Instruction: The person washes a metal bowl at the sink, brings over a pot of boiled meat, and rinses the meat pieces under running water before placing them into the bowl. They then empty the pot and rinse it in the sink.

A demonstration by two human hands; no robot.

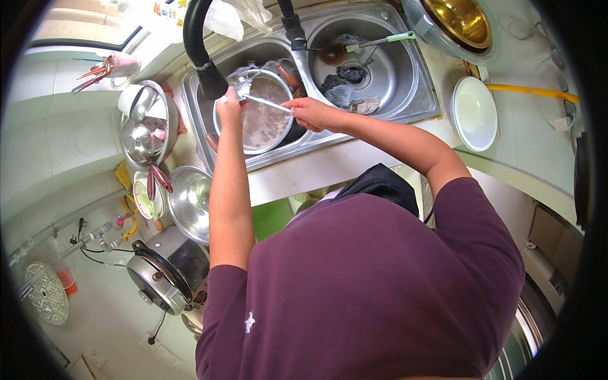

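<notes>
A round metal pot (pixel 259 151) of cloudy, greyish-brown water sits in the left sink basin (pixel 202 118). Over it I hold a slim metal utensil (pixel 266 102) slantwise between both hands. My right hand (pixel 311 114) grips the handle end above the pot's right rim. At the other end, my left hand (pixel 230 108) is closed around the utensil's head, which is partly hidden by the fingers and bright water. The black faucet (pixel 212 80) hangs right above my left hand. Elongated orange-brown pieces (pixel 287 76) lie beside the pot's far rim.
The right basin (pixel 394 90) holds a brush with a pale green handle (pixel 401 36), dark scouring pads (pixel 351 73) and wet cloths (pixel 368 105). A white basin (pixel 474 114) stands right. Leftward are a dish bowl (pixel 171 123), a large steel bowl (pixel 190 204) and an electric cooker (pixel 159 280).
</notes>
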